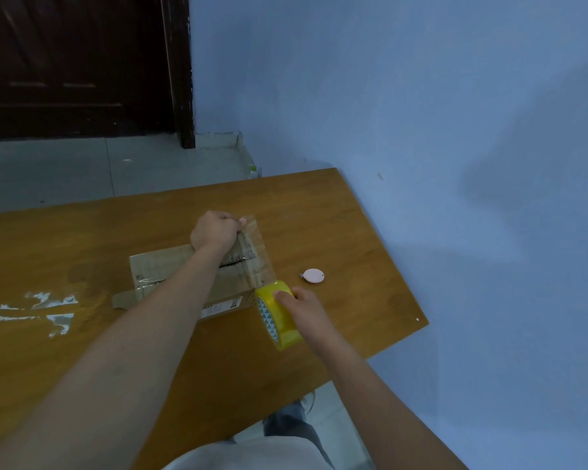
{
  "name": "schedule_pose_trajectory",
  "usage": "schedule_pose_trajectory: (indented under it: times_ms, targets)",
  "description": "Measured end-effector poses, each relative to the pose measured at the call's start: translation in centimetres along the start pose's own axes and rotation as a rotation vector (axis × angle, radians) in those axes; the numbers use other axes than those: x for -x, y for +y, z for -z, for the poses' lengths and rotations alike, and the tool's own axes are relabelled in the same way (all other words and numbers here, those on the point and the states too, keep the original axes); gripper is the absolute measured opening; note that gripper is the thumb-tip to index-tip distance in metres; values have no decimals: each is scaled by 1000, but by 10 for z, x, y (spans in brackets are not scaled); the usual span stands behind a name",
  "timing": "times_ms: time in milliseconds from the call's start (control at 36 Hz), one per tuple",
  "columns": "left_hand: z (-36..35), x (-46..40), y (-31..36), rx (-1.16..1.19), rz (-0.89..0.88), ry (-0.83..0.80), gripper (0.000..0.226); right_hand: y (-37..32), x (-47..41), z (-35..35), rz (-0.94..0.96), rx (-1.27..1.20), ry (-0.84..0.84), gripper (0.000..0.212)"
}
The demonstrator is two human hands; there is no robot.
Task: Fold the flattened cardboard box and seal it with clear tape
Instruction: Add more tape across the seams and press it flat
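One cardboard box (pixel 184 283) is sitting on the wooden surface (pixel 336 215). The left hand (pixel 214 232) is pinching the clear tape strip (pixel 258 245) at its far edge, while the right hand (pixel 302 310) is gripping one yellow tape roll (pixel 279 317). One small pink disc (pixel 313 276) is lying nearby.

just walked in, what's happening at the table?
A person is taping a cardboard box shut on the wooden table. The left hand pins the tape's free end at the box's far edge, while the right hand holds the yellow tape roll, a clear strip stretched between. A small pink round object lies nearby.
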State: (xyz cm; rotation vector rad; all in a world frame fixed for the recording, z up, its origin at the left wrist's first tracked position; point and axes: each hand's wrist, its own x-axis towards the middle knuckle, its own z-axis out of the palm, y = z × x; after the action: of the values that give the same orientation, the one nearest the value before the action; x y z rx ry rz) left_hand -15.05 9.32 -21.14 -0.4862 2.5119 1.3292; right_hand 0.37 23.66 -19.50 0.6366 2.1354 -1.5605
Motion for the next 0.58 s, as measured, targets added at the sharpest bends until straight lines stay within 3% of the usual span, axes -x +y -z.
schedule_pose_trajectory:
  times_ms: [389, 583]
  targets:
    - [-1, 0, -2, -53, -10, 1, 27, 2, -1, -4, -23, -1, -7, 32]
    - [-1, 0, -1, -64, -15, 3, 26, 3, -2, -3, -20, -47, -48, 18]
